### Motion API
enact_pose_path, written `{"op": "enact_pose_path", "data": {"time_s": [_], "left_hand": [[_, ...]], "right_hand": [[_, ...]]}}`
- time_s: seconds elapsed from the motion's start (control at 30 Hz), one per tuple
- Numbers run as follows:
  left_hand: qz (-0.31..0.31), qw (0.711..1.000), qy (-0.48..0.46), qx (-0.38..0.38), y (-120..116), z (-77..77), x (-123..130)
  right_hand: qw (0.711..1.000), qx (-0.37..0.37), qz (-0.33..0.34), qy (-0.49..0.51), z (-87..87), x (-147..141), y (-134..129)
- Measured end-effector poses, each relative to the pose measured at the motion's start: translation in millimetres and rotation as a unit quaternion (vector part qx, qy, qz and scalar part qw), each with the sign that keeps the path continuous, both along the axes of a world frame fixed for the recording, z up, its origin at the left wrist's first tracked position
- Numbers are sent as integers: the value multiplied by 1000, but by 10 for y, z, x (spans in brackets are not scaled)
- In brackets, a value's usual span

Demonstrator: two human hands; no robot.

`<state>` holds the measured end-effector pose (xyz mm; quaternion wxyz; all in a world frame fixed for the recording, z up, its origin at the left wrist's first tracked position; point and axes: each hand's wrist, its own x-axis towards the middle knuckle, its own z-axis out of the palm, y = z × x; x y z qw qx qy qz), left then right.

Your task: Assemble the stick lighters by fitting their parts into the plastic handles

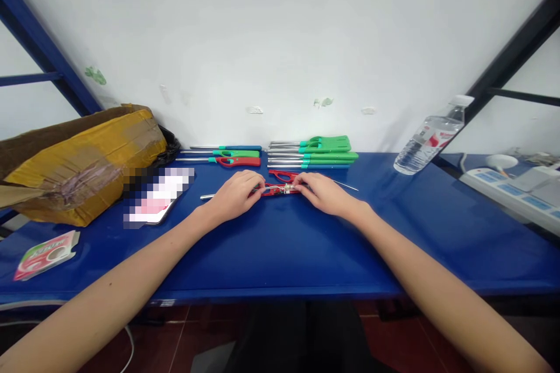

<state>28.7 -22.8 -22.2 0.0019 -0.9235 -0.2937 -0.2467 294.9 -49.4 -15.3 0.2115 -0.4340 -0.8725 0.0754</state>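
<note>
A long-necked red lighter [273, 189] lies opened on the blue table between my hands, its inner parts and a pale wire showing. My left hand [236, 193] has thumb and fingers pinched on its left part, by the wire; a metal tube pokes out beyond the knuckles. At the other end, my right hand [326, 193] pinches the inner parts near a small brass-coloured piece. Just behind lies a red casing half [282, 175]. A thin metal rod [345, 185] sticks out past my right hand. My fingertips partly cover what they grip.
Behind are green lighters [330, 144] in a stack, with a few more lighters [238, 153] to their left. A taped cardboard box [87, 169], a phone [160, 198] and a flattened carton [47, 253] are at left. A water bottle [431, 137] and power strip [516, 192] stand right.
</note>
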Motion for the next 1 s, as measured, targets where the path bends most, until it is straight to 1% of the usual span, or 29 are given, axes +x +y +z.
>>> {"op": "enact_pose_path", "data": {"time_s": [0.17,0.37,0.67,1.0], "left_hand": [[12,1000,-4,9,19,-44,16],[12,1000,-3,11,25,-27,12],[2,1000,-1,-18,9,2,25],[5,998,35,-43,6,-43,32]], "right_hand": [[1000,7,19,11,-41,-19,10],[1000,7,25,8,-28,-12,10],[999,43,9,15,-14,5,16],[998,59,17,2,-58,19,24]]}}
